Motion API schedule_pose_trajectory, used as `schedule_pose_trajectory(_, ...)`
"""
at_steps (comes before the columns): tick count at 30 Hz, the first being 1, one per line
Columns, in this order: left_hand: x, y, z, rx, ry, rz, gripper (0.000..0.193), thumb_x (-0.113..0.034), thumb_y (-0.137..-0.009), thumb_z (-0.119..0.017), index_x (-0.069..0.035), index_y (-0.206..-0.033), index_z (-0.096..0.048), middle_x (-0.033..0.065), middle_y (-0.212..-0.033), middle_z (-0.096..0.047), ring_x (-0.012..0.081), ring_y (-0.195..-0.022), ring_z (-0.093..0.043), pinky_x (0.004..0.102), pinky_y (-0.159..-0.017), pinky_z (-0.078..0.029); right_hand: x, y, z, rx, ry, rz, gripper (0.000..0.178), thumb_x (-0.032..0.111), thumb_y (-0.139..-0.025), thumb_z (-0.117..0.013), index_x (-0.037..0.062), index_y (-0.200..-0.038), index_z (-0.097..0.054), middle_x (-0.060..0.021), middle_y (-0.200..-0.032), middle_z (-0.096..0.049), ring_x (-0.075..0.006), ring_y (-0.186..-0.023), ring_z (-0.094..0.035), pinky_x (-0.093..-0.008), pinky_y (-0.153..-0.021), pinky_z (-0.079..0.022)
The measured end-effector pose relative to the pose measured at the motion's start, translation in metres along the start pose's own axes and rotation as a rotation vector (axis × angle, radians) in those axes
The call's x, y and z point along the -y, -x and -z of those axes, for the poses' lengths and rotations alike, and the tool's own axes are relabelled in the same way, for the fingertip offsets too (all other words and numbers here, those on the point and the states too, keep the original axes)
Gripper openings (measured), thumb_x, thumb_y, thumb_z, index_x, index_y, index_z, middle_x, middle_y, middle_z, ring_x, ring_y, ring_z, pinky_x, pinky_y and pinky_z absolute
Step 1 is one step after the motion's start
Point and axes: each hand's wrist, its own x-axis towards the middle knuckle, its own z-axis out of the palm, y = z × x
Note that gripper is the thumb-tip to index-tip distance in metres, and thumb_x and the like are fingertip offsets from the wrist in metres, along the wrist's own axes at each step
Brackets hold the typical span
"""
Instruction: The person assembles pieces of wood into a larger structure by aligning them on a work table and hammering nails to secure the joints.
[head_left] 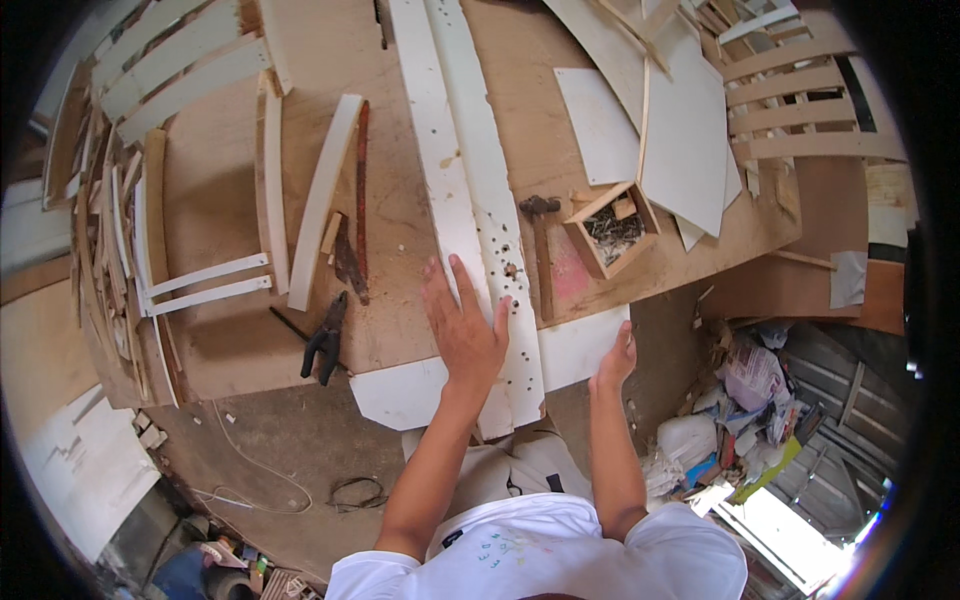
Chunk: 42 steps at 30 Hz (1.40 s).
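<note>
Two long white boards run side by side away from me across the workbench. My left hand point(468, 325) lies flat with fingers spread on the left white board point(435, 130), its thumb reaching onto the right board point(495, 240), which is dotted with dark holes. Beneath them, a white crosspiece point(585, 347) juts out on both sides at the bench's near edge. My right hand point(612, 360) is closed at the crosspiece's right end, gripping its edge. A hammer point(542, 250) lies right of the boards; black-handled pliers point(325, 340) lie to their left.
An open wooden box point(612, 228) of nails stands right of the hammer, near white sheets point(680, 130). Wood strips point(325, 200) and a rusty bar point(362, 200) lie on the bench point(390, 290). Slatted frames point(790, 105) stand at the far right. Bags point(690, 445) litter the floor.
</note>
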Motion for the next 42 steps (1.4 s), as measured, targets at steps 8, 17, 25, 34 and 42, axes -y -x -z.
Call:
schedule_pose_trajectory(8,0.007,-0.013,-0.008,-0.003,0.005,-0.023,0.085,-0.018,-0.092,-0.064,0.012,-0.155,-0.015,0.0385,-0.154,-0.021,0.0556,-0.143,-0.025,0.0608,-0.118,-0.026,-0.002,-0.003,0.002,0.039,-0.004,0.029,0.061,0.052,-0.1,-0.06,-0.0052,-0.122,-0.058,-0.0139,-0.115,-0.066,-0.0223,-0.102,-0.064,-0.0366,-0.091,-0.052)
schedule_pose_trajectory(17,0.008,-0.012,-0.007,0.009,0.053,-0.015,0.084,-0.015,-0.092,-0.064,0.014,-0.154,-0.015,0.0407,-0.152,-0.021,0.0572,-0.143,-0.024,0.0604,-0.119,-0.026,-0.008,-0.005,0.005,0.047,-0.015,0.03,0.058,0.051,-0.101,-0.059,-0.0046,-0.119,-0.059,-0.0139,-0.112,-0.066,-0.0217,-0.099,-0.064,-0.0364,-0.089,-0.052)
schedule_pose_trajectory(25,0.005,-0.012,-0.007,-0.012,-0.033,-0.029,0.084,-0.02,-0.092,-0.065,0.011,-0.155,-0.018,0.0396,-0.151,-0.025,0.0558,-0.141,-0.03,0.0587,-0.117,-0.031,-0.008,-0.007,0.003,0.015,0.04,0.059,0.057,0.048,-0.103,-0.057,-0.0056,-0.121,-0.058,-0.0148,-0.11,-0.065,-0.0223,-0.098,-0.063,-0.0362,-0.088,-0.051)
schedule_pose_trajectory(34,0.01,-0.072,-0.016,-0.061,-0.206,-0.08,0.069,-0.023,-0.101,-0.051,0.005,-0.157,-0.022,0.021,-0.166,-0.018,0.0408,-0.151,-0.023,0.0527,-0.122,-0.021,0.013,0.014,-0.002,-0.171,0.594,0.619,0.048,0.036,-0.101,-0.061,-0.0052,-0.125,-0.054,-0.019,-0.115,-0.061,-0.0273,-0.109,-0.059,-0.0399,-0.098,-0.045)
schedule_pose_trajectory(42,0.009,-0.071,-0.02,-0.035,-0.243,-0.043,0.068,-0.025,-0.101,-0.05,0.002,-0.158,-0.025,0.0197,-0.166,-0.02,0.039,-0.151,-0.025,0.0513,-0.123,-0.02,0.1,0.08,-0.113,0.532,0.768,0.869,0.049,0.018,-0.093,-0.068,-0.002,-0.134,-0.051,-0.0248,-0.128,-0.054,-0.0429,-0.122,-0.051,-0.0488,-0.106,-0.04)
